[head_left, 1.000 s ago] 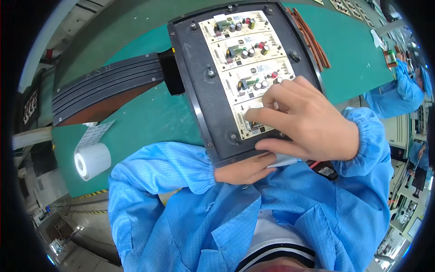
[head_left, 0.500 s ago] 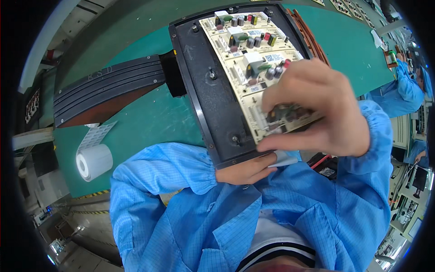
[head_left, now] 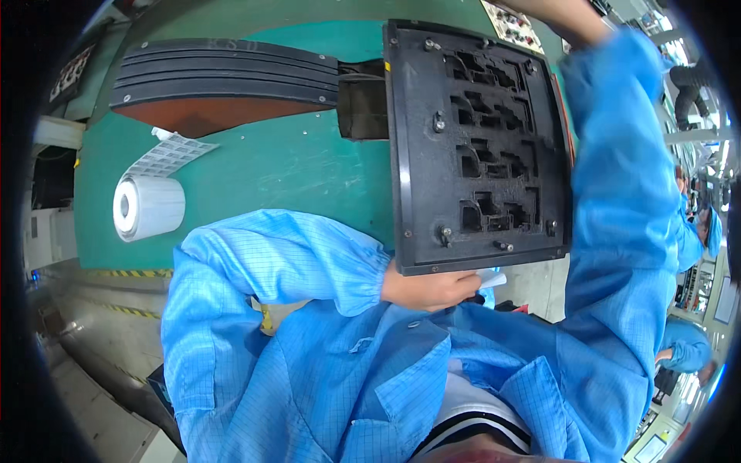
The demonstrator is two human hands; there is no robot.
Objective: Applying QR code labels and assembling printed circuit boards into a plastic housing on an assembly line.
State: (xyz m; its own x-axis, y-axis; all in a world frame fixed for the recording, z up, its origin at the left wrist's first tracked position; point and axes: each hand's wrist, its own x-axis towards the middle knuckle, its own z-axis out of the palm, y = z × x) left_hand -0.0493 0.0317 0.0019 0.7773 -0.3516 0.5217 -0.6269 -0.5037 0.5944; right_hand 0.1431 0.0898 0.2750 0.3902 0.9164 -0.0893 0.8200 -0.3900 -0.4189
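At full stretch past the far right corner of a black fixture [head_left: 421, 170], my right hand [head_left: 567, 17], guided from afar, meets the upper edge of view beside a circuit-board panel [head_left: 511, 29]. Its fingertips lie out of sight, so I cannot tell whether the grip is spread, pressed together or pinching the panel, which sits just left of the hand. Well below, my left hand [head_left: 432, 292] waits at the fixture's near edge, fingers curled, a white slip [head_left: 494, 279] at their tips; whether they pinch it, I cannot tell. Between the hands, the fixture shows its rows of cut-outs; beyond and left of the left hand, a label roll [head_left: 158, 207] lies on the green table [head_left: 309, 170]. I judge the step in hand to be a board transfer, though placing or fetching remains unclear. The next move likely calls for handling the panel by its edges, clear of the components.
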